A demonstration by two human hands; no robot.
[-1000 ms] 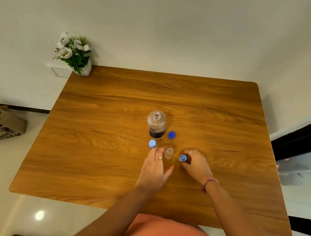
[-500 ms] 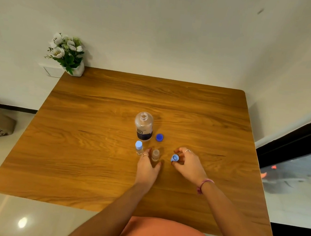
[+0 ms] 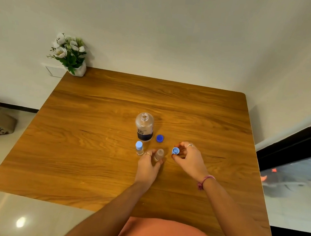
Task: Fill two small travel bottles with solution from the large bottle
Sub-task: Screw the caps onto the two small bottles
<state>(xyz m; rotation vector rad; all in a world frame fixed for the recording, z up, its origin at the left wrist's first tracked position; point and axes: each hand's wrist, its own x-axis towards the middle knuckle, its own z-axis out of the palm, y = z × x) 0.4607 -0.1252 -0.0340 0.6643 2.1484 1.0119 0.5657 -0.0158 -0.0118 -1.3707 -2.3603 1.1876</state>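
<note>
The left hand (image 3: 148, 166) gripped the uncapped small clear travel bottle (image 3: 159, 154), just in front of the open large clear bottle (image 3: 144, 129). The right hand (image 3: 189, 158) had lifted the pale blue cap (image 3: 175, 151) clear, pinching it, so pouring looked next. The capped second small bottle (image 3: 139, 148) stood left.

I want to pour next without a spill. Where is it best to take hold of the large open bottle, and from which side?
Probably grip the large bottle around its straight labelled body, below the shoulder, coming from its left or far side. It stands upright and uncapped, and the dark blue cap and both small bottles crowd its right and near sides.
</note>
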